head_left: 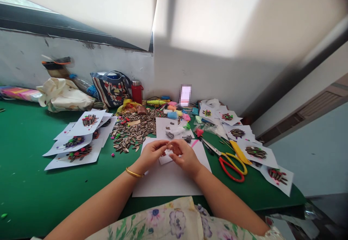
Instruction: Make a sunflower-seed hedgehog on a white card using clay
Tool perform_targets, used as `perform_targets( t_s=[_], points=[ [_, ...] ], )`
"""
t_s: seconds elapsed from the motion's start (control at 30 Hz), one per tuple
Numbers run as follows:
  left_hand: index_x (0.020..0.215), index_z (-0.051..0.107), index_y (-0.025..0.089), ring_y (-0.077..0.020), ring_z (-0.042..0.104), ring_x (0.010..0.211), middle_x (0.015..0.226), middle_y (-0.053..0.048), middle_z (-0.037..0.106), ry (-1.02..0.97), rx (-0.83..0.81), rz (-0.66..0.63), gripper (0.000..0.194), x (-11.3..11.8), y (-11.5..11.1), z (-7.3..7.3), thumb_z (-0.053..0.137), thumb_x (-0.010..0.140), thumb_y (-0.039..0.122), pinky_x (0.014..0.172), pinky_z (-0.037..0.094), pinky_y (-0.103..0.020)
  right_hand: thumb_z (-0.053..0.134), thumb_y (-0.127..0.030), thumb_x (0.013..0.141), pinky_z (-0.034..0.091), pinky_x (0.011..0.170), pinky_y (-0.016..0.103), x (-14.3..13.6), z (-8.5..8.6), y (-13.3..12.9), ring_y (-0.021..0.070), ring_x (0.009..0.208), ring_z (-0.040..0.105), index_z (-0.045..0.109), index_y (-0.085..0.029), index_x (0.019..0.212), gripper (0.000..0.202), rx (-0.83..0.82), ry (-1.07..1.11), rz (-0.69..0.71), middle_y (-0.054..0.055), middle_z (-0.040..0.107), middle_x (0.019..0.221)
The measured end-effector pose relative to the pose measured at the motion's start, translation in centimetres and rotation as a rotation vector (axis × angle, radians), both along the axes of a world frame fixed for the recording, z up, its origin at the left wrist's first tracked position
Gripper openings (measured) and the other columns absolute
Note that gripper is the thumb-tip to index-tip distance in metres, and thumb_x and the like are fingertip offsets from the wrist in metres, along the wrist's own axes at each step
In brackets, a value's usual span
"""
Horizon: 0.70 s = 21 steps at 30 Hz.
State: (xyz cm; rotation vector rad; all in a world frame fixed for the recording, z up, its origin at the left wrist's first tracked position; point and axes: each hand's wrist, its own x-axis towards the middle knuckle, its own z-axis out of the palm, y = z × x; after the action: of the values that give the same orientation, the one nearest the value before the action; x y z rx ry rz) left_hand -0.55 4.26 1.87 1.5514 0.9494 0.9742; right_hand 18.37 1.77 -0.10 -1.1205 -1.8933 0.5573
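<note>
My left hand, with a gold bangle at the wrist, and my right hand meet above white paper. Fingers of both are pinched on a small piece of brown clay, partly hidden by the fingertips. Under them lies a smaller white sheet. Just beyond, another white sheet carries grey lumps and a bit of green clay. A heap of striped sunflower seeds spreads left of that sheet.
Scissors with red and yellow handles lie right of my hands. Cards with seed-and-clay pictures sit at left and right. Colored clay packs, a red bottle, a striped bag and a phone stand along the wall.
</note>
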Motion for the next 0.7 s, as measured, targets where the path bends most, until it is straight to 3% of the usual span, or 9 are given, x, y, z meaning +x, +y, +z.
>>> perform_targets(
  t_s=[0.07, 0.2, 0.37, 0.53, 0.7],
  points=[
    [0.107, 0.072, 0.016, -0.0129, 0.061, 0.065, 0.095, -0.007, 0.074, -0.011, 0.01, 0.004, 0.035, 0.0, 0.1, -0.1, 0.064, 0.083, 0.041, 0.066, 0.054, -0.028, 0.067, -0.04, 0.085, 0.054, 0.08, 0.034, 0.0, 0.1, 0.1, 0.0212, 0.094, 0.061, 0.054, -0.023, 0.123, 0.043, 0.031, -0.033, -0.014, 0.009, 0.061, 0.111],
    [0.109, 0.069, 0.015, -0.0136, 0.062, 0.068, 0.097, -0.008, 0.073, -0.006, 0.054, -0.01, 0.035, 0.1, 0.3, -0.8, 0.064, 0.082, 0.036, 0.066, 0.053, -0.028, 0.058, -0.035, 0.093, 0.049, 0.092, 0.039, 0.2, 0.0, 0.3, 0.0237, 0.107, 0.058, 0.055, -0.023, 0.126, 0.036, 0.076, -0.066, -0.021, 0.01, 0.063, 0.114],
    [0.107, 0.068, 0.018, -0.0143, 0.062, 0.072, 0.089, -0.005, 0.072, 0.103, 0.16, -0.004, 0.031, 0.1, 0.4, -1.4, 0.067, 0.078, 0.027, 0.066, 0.051, -0.026, 0.05, -0.04, 0.097, 0.05, 0.088, 0.038, 0.3, 0.0, 0.4, 0.0228, 0.1, 0.062, 0.061, -0.021, 0.121, 0.032, 0.107, -0.048, -0.002, 0.01, 0.069, 0.106],
    [0.099, 0.067, 0.019, -0.0137, 0.061, 0.072, 0.086, -0.002, 0.07, 0.15, 0.173, -0.018, 0.026, 0.1, 0.1, -1.3, 0.072, 0.078, 0.033, 0.066, 0.049, -0.025, 0.044, -0.04, 0.1, 0.05, 0.082, 0.034, 0.3, 0.1, 0.3, 0.0202, 0.092, 0.063, 0.068, -0.021, 0.107, 0.032, 0.114, -0.057, 0.005, 0.008, 0.071, 0.096],
    [0.088, 0.065, 0.018, -0.0124, 0.058, 0.068, 0.079, 0.0, 0.067, 0.165, 0.185, 0.029, 0.023, 0.2, -0.1, -1.3, 0.072, 0.078, 0.038, 0.063, 0.047, -0.023, 0.041, -0.038, 0.101, 0.05, 0.081, 0.032, 0.2, 0.0, 0.1, 0.0185, 0.087, 0.064, 0.067, -0.021, 0.11, 0.033, 0.099, -0.049, 0.038, 0.006, 0.07, 0.091]
  ],
)
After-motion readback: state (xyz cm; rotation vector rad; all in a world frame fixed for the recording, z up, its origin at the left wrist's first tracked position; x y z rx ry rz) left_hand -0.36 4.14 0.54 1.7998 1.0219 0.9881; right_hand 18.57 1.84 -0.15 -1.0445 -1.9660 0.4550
